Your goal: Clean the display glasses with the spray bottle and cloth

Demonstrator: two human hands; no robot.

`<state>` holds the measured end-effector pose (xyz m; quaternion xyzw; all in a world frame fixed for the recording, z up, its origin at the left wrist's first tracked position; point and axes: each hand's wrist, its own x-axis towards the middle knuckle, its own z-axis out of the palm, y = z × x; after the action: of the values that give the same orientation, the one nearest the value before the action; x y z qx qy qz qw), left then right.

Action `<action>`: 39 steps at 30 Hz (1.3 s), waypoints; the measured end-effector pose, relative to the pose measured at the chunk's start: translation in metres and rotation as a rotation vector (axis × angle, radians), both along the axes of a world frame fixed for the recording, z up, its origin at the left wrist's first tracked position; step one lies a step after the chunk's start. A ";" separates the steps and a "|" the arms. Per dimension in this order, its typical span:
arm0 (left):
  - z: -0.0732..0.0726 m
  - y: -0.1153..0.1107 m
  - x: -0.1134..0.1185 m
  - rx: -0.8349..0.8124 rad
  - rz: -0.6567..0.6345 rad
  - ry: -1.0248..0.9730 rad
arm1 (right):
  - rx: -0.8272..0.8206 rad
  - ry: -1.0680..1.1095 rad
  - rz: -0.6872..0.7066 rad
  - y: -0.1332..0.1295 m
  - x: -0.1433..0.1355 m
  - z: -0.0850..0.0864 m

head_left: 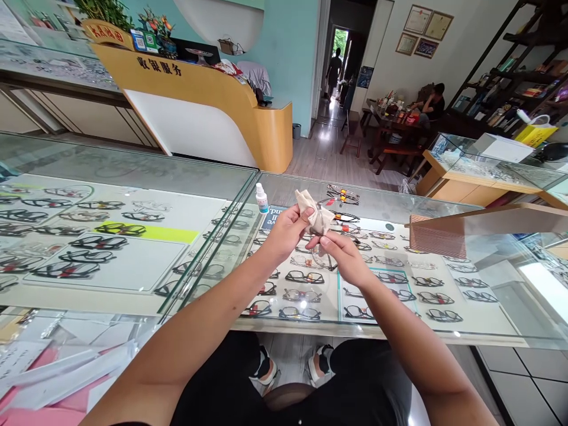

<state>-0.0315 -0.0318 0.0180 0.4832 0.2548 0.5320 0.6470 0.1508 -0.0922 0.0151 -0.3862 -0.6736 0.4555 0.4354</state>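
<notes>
My left hand (289, 229) is closed on a crumpled cream cloth (323, 221), its thumb pressed against the fabric. The cloth wraps part of a pair of eyeglasses (320, 208), mostly covered by cloth and fingers. My right hand (348, 255) pinches the eyeglasses just below the cloth, close to my left fingers. Both hands are above a glass display counter. A small white bottle with a blue-and-white label (262, 200) stands upright on the glass to the left of my hands. Beyond them to the right lies another pair of eyeglasses (343, 194).
Rows of eyeglasses (304, 277) fill the display counter (284, 329). A wooden-framed stand (488, 216) is at the right. Papers (66, 373) lie at lower left. A cashier desk (213, 89) stands across the aisle, and a person (435, 105) sits at a far table.
</notes>
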 end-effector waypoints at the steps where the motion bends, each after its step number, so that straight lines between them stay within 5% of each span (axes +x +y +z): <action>1: 0.001 0.001 -0.001 0.008 -0.012 -0.008 | -0.013 0.020 -0.004 0.001 0.002 0.002; 7: 0.011 -0.006 -0.002 0.061 -0.230 0.006 | -0.088 0.088 0.010 0.006 0.005 -0.001; 17: -0.001 0.004 0.000 0.011 -0.083 -0.027 | 0.028 -0.064 -0.014 0.004 0.009 0.004; 23: 0.007 -0.003 -0.003 0.048 -0.232 0.008 | -0.013 -0.009 -0.012 0.007 0.014 0.007; 31: 0.000 0.001 -0.001 0.044 -0.051 0.020 | 0.031 -0.018 0.052 0.004 0.006 0.004; 39: 0.011 -0.006 -0.002 0.094 -0.147 0.076 | 0.034 -0.010 -0.005 0.007 0.010 0.006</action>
<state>-0.0338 -0.0373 0.0293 0.5502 0.2178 0.4759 0.6507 0.1610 -0.0848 0.0209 -0.3829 -0.6824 0.4408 0.4398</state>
